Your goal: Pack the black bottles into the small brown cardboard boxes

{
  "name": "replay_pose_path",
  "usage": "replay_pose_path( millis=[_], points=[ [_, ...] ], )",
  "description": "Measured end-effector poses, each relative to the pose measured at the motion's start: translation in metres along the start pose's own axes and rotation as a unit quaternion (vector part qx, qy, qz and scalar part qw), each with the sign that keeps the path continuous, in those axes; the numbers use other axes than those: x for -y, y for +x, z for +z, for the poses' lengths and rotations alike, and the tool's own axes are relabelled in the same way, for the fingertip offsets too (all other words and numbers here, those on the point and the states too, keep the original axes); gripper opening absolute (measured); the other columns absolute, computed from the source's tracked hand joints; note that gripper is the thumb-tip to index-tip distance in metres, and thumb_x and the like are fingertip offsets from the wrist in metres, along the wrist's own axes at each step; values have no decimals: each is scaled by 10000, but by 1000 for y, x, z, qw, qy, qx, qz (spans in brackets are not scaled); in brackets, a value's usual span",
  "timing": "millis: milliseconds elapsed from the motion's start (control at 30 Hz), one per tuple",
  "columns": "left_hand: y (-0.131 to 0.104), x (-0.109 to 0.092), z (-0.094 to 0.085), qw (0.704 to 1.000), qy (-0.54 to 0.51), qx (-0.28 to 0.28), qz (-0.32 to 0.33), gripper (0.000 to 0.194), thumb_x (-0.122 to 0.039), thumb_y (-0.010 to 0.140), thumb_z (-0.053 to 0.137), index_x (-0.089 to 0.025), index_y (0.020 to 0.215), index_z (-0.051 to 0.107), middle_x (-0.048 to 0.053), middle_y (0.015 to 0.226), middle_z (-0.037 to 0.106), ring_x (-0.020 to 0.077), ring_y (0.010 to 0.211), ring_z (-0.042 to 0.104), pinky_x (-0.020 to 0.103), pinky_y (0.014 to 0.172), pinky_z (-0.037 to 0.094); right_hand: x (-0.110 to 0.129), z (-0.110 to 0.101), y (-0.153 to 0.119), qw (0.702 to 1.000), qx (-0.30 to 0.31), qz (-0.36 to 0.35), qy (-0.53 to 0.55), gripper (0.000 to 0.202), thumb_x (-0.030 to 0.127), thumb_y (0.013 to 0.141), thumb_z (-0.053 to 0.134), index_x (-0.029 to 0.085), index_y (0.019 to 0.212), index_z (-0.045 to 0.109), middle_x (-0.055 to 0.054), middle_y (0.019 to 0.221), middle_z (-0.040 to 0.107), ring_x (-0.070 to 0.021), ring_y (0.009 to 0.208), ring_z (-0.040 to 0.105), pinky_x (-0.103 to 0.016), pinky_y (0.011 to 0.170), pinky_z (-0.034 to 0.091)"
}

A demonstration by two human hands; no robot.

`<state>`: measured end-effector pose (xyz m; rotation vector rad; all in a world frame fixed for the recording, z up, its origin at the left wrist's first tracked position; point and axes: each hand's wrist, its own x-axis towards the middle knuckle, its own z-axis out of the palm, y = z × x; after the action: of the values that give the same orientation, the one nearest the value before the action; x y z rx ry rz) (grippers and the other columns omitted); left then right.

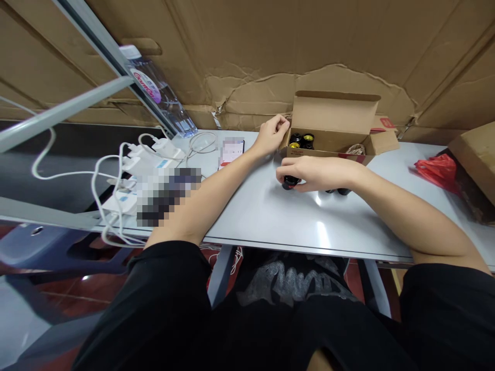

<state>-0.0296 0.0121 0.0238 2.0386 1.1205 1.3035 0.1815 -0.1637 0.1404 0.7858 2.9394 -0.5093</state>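
Observation:
A small open cardboard box (pixel 335 114) stands against the back of the table, its lid raised. Black bulb sockets (pixel 308 139) with gold-coloured threads sit in its left part, and something brown and stringy (pixel 356 149) is in the right part. My left hand (pixel 271 135) has its fingers curled closed at the box's left side wall. In front of the box, my right hand (pixel 315 172) grips a black bulb socket (pixel 289 183) at the tabletop, partly covered by the fingers. More black pieces (pixel 343 191) show under my right wrist, mostly hidden.
A phone (pixel 232 150) lies left of my left forearm, near white chargers with tangled cables (pixel 131 165). A water bottle (pixel 160 93) leans by the metal frame. At right are a red plastic bag (pixel 436 169) and a larger carton (pixel 475 159). Cardboard (pixel 270 46) lines the back.

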Motion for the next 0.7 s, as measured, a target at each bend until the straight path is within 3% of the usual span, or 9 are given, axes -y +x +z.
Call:
replay_pose_path(
  millis=[100, 200, 267, 333, 433, 533, 700],
  points=[
    [-2, -4, 1, 1000, -20, -2, -23, 352, -600, 1179, 779, -292, 1010, 754, 38, 902, 741, 261, 900, 635, 436, 1001, 556, -5, -15, -7, 998, -62, -12, 21, 326, 100, 1007, 720, 311, 1255, 733, -84, 1366, 799, -322, 1168, 773, -426, 1014, 597],
    [-3, -5, 2, 999, -28, 4, -29, 316, -524, 1175, 770, -283, 973, 750, 36, 925, 761, 252, 925, 649, 415, 1006, 562, -23, -34, -22, 990, -126, 34, 59, 272, 296, 1064, 791, 320, 1333, 768, -93, 1447, 830, -351, 1248, 776, -461, 1074, 622],
    [-5, -5, 3, 999, -22, 17, -23, 374, -508, 1195, 721, -275, 902, 706, 32, 902, 737, 244, 922, 637, 403, 989, 554, -43, -44, -36, 977, -174, 73, 100, 370, 469, 1067, 863, 313, 1383, 752, -103, 1425, 849, -364, 1249, 782, -481, 1090, 638],
    [-7, -5, 2, 999, -17, 41, -19, 535, -592, 1229, 659, -283, 797, 598, 21, 819, 645, 239, 878, 593, 401, 951, 538, -66, -49, -50, 955, -232, 97, 158, 511, 521, 1011, 938, 302, 1406, 699, -113, 1399, 854, -354, 1215, 775, -481, 1061, 659],
    [-10, -5, 1, 997, -17, 80, -15, 713, -796, 1245, 554, -298, 740, 474, 7, 739, 518, 236, 823, 536, 406, 895, 509, -94, -45, -67, 931, -270, 133, 207, 616, 484, 931, 1019, 297, 1397, 661, -133, 1429, 855, -334, 1221, 758, -484, 1066, 664],
    [-11, -2, 2, 996, -14, 85, -4, 762, -887, 1214, 555, -297, 738, 474, 2, 737, 505, 228, 802, 514, 409, 882, 491, -107, -32, -73, 921, -284, 166, 210, 655, 532, 938, 1009, 291, 1450, 680, -149, 1458, 860, -345, 1245, 763, -498, 1044, 680],
    [-6, 6, 13, 996, -22, 64, -65, 610, -694, 1205, 704, -284, 769, 587, 12, 799, 609, 233, 839, 571, 404, 925, 535, -114, -13, -65, 916, -296, 214, 165, 710, 711, 955, 978, 342, 1515, 745, -106, 1433, 866, -410, 1250, 806, -569, 1025, 721]
  ],
)
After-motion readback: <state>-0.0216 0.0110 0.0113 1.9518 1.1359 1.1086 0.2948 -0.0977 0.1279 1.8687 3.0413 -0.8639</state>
